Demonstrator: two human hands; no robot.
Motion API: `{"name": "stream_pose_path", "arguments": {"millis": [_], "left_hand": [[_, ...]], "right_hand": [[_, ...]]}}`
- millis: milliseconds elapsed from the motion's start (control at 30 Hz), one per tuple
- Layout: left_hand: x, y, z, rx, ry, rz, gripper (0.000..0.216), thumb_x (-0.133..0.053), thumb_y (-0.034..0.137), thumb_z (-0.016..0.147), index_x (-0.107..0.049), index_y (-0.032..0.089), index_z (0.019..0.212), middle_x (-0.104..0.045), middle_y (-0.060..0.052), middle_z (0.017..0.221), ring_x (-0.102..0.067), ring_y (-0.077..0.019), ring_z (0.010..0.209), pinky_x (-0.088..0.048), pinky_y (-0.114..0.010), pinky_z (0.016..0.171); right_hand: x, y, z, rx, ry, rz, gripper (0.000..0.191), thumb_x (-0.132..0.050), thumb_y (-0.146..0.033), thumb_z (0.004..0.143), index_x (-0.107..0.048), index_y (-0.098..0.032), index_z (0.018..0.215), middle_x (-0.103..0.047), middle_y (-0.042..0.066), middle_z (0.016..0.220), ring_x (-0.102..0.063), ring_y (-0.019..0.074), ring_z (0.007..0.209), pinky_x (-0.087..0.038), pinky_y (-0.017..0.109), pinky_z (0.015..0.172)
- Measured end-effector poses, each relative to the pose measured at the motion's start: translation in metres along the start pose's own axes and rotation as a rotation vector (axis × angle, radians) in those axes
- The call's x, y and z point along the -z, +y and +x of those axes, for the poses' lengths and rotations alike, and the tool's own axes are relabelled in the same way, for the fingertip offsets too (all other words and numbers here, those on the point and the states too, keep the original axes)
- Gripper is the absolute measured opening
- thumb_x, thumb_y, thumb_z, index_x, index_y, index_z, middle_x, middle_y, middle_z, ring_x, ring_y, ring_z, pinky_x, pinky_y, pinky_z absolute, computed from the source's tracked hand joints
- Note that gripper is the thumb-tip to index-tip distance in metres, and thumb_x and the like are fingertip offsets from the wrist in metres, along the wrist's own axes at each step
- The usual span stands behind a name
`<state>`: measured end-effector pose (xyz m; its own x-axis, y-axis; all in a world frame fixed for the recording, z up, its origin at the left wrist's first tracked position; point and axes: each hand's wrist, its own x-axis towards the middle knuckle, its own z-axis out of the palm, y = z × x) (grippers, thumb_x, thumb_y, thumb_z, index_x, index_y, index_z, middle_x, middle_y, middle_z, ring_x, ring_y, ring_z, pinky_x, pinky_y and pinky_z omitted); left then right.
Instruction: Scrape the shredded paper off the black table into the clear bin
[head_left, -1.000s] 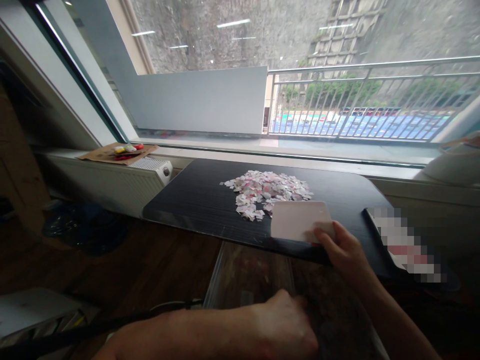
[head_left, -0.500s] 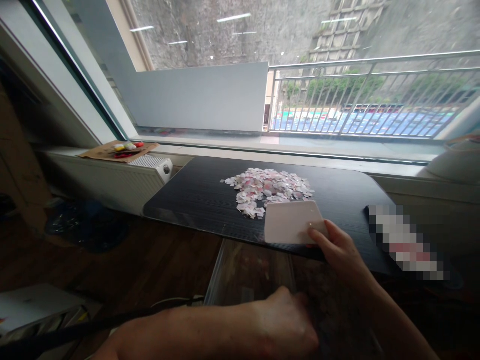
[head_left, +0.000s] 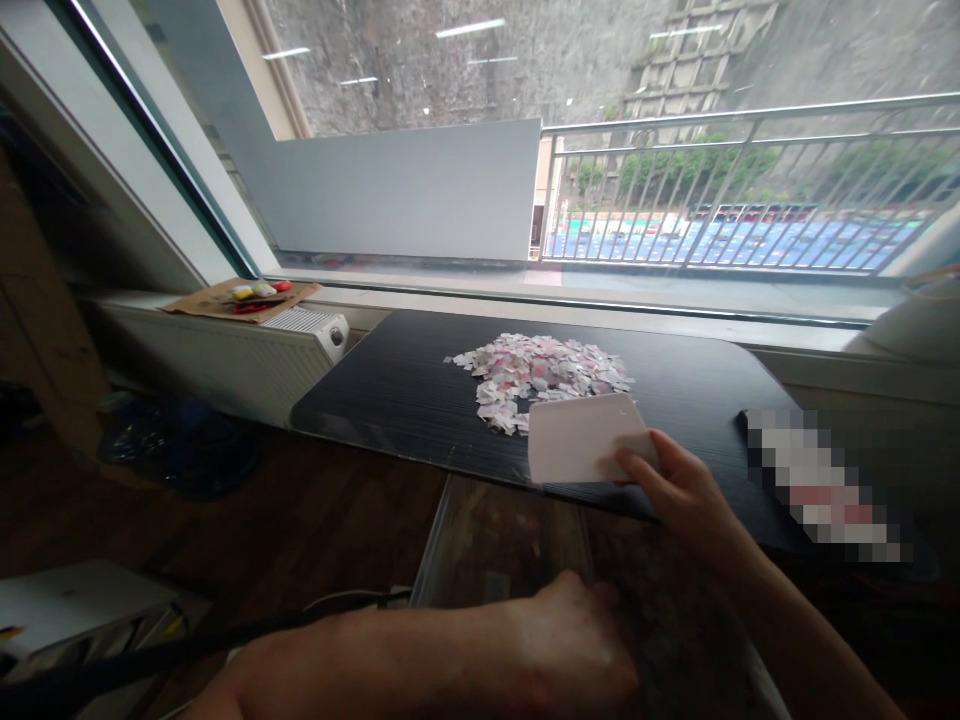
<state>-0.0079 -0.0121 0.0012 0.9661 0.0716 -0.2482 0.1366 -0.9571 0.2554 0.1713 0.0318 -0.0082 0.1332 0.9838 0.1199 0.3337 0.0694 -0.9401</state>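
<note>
In my right hand (head_left: 686, 485) is a flat white plastic scraper (head_left: 581, 440) with rounded corners and a small hole, pinched between thumb and fingers. It is held over the front edge of the black tabletop (head_left: 390, 390). Just behind it lies a pile of small white and pink paper scraps (head_left: 540, 368), partly covered by the scraper. My left hand (head_left: 574, 640) is low in front of the table, curled closed over a clear plastic bin (head_left: 502, 540) below the edge. Its fingertips are in shadow, and what they grip is hidden.
A white radiator (head_left: 240, 350) stands left of the table, with cardboard (head_left: 187, 300) and small coloured items on top. Dark plastic bags (head_left: 180, 445) lie on the floor. At the table's right is a blurred-out object (head_left: 825, 485). A large window runs behind.
The scraper and my right hand have risen very slightly. My left hand stays in place, and the view has shifted a little.
</note>
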Motion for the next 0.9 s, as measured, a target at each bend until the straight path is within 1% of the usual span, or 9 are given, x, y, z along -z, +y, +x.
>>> {"name": "stream_pose_path", "arguments": {"millis": [133,300,400,500,600,667,733,800,900], "left_hand": [[0.0,0.0,-0.001,0.009,-0.03,-0.002,0.011,-0.066,0.017,0.08,-0.069,0.015,0.07,-0.07,-0.008,0.078,-0.067,-0.0257,0.086,-0.035,-0.029,0.042],[-0.01,-0.002,0.0,-0.007,0.045,0.014,0.011,-0.065,0.016,0.079,-0.069,0.014,0.07,-0.07,-0.009,0.079,-0.065,-0.0249,0.083,-0.033,-0.032,0.042],[-0.014,-0.003,0.002,-0.025,0.082,0.011,0.015,-0.066,0.017,0.079,-0.065,0.015,0.064,-0.068,-0.008,0.074,-0.064,-0.0233,0.077,-0.032,-0.031,0.042],[-0.012,-0.002,0.0,-0.024,0.063,0.033,0.022,-0.066,0.019,0.08,-0.061,0.016,0.059,-0.065,-0.007,0.069,-0.063,-0.0223,0.074,-0.033,-0.03,0.044],[-0.009,-0.002,-0.01,-0.016,0.001,0.05,0.024,-0.068,0.015,0.078,-0.058,0.016,0.057,-0.062,-0.006,0.064,-0.062,-0.022,0.077,-0.032,-0.029,0.046],[-0.011,-0.002,-0.021,-0.003,0.004,0.051,0.023,-0.069,0.013,0.078,-0.058,0.015,0.057,-0.061,-0.007,0.065,-0.06,-0.0221,0.08,-0.035,-0.03,0.049],[-0.016,-0.003,-0.032,0.035,0.026,0.051,0.025,-0.073,0.018,0.079,-0.06,0.016,0.057,-0.061,-0.006,0.065,-0.058,-0.024,0.084,-0.043,-0.034,0.058],[-0.025,-0.005,-0.04,0.086,0.061,0.087,0.024,-0.074,0.021,0.08,-0.062,0.016,0.06,-0.063,-0.005,0.068,-0.057,-0.0247,0.09,-0.049,-0.043,0.077],[-0.035,-0.008,-0.047,0.113,0.107,0.132,0.026,-0.074,0.024,0.082,-0.063,0.017,0.06,-0.064,-0.003,0.069,-0.054,-0.0235,0.091,-0.043,-0.054,0.096]], "right_hand": [[0.006,-0.001,-0.002,0.005,0.045,0.001,0.021,-0.068,-0.04,0.08,-0.067,-0.021,0.09,-0.073,0.001,0.076,-0.066,0.0185,0.067,-0.056,0.029,0.062],[-0.003,-0.007,-0.008,-0.026,0.098,0.048,0.023,-0.07,-0.042,0.072,-0.067,-0.022,0.083,-0.071,0.0,0.07,-0.064,0.0186,0.063,-0.056,0.029,0.057],[-0.002,-0.005,-0.017,-0.015,0.087,0.066,0.022,-0.069,-0.043,0.076,-0.068,-0.023,0.086,-0.072,0.0,0.073,-0.065,0.0187,0.065,-0.055,0.027,0.059],[0.007,0.0,-0.025,-0.003,0.104,0.046,0.023,-0.068,-0.044,0.081,-0.069,-0.023,0.089,-0.073,0.0,0.076,-0.066,0.0187,0.067,-0.054,0.027,0.06],[0.019,0.006,-0.027,-0.01,0.229,-0.027,0.021,-0.067,-0.043,0.082,-0.069,-0.023,0.089,-0.073,0.0,0.075,-0.066,0.0187,0.066,-0.053,0.027,0.06],[0.025,0.011,-0.026,-0.019,0.326,-0.087,0.019,-0.068,-0.042,0.081,-0.069,-0.024,0.088,-0.072,0.0,0.075,-0.066,0.0194,0.067,-0.052,0.028,0.061],[0.028,0.016,-0.025,-0.021,0.379,-0.117,0.019,-0.068,-0.043,0.079,-0.068,-0.025,0.084,-0.073,0.0,0.074,-0.066,0.0206,0.068,-0.053,0.029,0.062],[0.026,0.021,-0.024,-0.018,0.385,-0.104,0.021,-0.067,-0.045,0.078,-0.067,-0.024,0.083,-0.073,0.0,0.073,-0.067,0.0215,0.068,-0.054,0.03,0.062],[0.021,0.024,-0.024,-0.02,0.371,-0.077,0.024,-0.066,-0.047,0.078,-0.068,-0.024,0.083,-0.074,0.001,0.073,-0.068,0.0222,0.068,-0.055,0.031,0.062]]}}
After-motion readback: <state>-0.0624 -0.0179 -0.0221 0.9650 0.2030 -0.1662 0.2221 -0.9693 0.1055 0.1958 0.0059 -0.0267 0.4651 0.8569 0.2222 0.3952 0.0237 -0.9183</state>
